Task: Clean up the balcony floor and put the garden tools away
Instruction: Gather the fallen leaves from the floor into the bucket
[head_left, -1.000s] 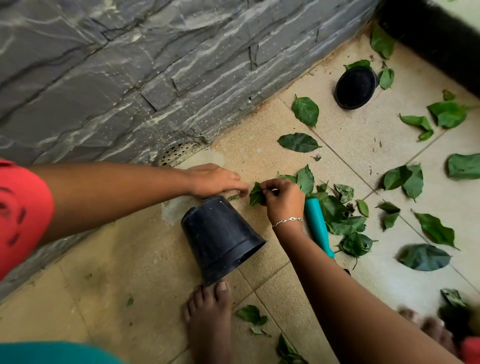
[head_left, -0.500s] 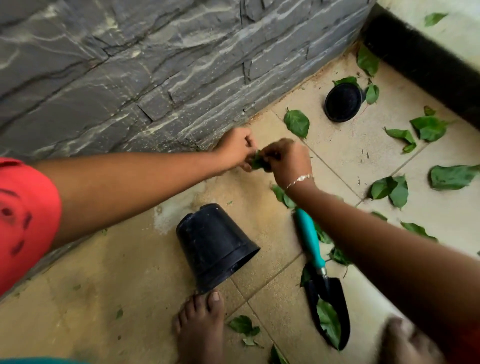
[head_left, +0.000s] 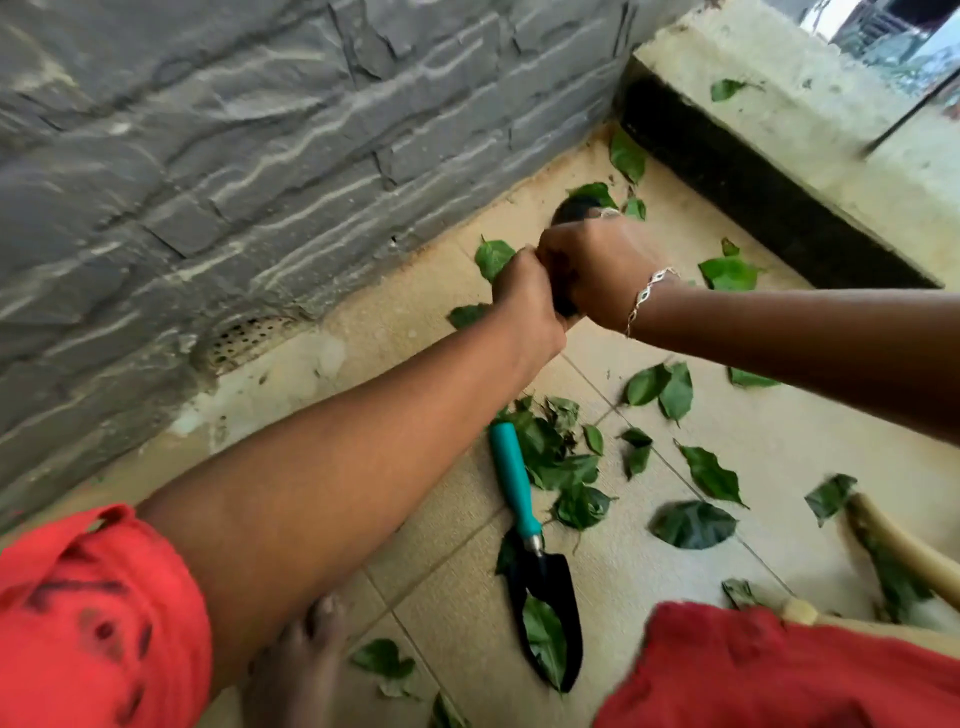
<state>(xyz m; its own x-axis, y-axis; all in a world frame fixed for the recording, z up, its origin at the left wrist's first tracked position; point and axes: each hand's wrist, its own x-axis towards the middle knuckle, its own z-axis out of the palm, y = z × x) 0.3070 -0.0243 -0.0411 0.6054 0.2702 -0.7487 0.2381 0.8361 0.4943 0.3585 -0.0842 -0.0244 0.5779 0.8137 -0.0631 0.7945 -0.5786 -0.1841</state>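
Note:
My left hand (head_left: 524, 296) and my right hand (head_left: 597, 270) are curled and pressed together above the floor near the wall. Between them they grip a dark bunch of leaves (head_left: 564, 307), mostly hidden by the fingers. A small round black pot (head_left: 574, 208) lies just beyond my right hand, half hidden by it. Loose green leaves (head_left: 558, 457) lie scattered over the beige tiles. A trowel with a teal handle (head_left: 514, 480) and a black blade (head_left: 550, 587) lies on the floor below my arms, with a leaf on the blade.
A grey stone wall (head_left: 234, 156) runs along the left, with a perforated drain (head_left: 244, 338) at its foot. A raised concrete ledge (head_left: 810, 135) closes the far right corner. A pale wooden handle (head_left: 914, 551) lies at the right edge. My bare foot (head_left: 301, 660) stands below.
Both hands have moved together away from me toward the corner, near the small pot. The large overturned black pot is no longer visible, and my left arm now covers that area.

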